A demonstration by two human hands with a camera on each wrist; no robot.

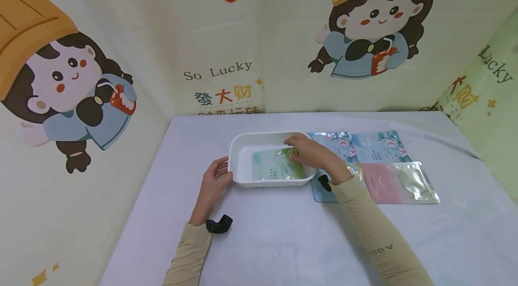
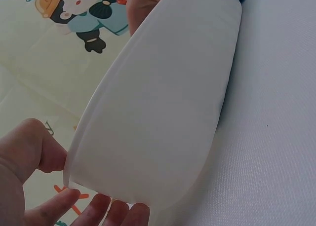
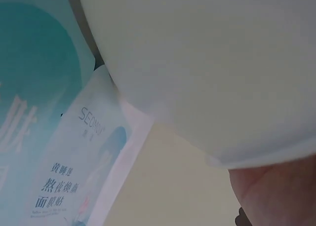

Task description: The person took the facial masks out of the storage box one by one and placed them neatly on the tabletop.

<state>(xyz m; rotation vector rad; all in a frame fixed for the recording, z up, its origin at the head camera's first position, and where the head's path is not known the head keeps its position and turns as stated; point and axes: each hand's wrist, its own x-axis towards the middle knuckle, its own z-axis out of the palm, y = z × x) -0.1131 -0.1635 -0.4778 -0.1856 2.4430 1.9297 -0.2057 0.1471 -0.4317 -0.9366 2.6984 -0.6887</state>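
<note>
A white plastic tray (image 1: pixel 243 183) stands on the table, a light-green sachet (image 1: pixel 270 167) with printed leaves lying inside it. My left hand (image 1: pixel 211 189) holds the tray's left end; in the left wrist view its thumb (image 2: pixel 48 149) is at the rim and the fingertips are at the wall. Over the tray's right end reaches my right hand (image 1: pixel 311 153), thumb and forefinger apart above the sachet's right part. Its fingertips are hidden in the right wrist view by the tray wall (image 3: pixel 197 78), so contact with the sachet is unclear.
Right of the tray lie several flat face mask sachets: blue floral ones (image 1: pixel 378 146), a pink and silver one (image 1: pixel 392 182), and a blue one (image 1: pixel 321 194) partly under my right forearm. A cartoon-printed curtain (image 1: pixel 291 92) hangs behind the white-covered table (image 1: pixel 267 236).
</note>
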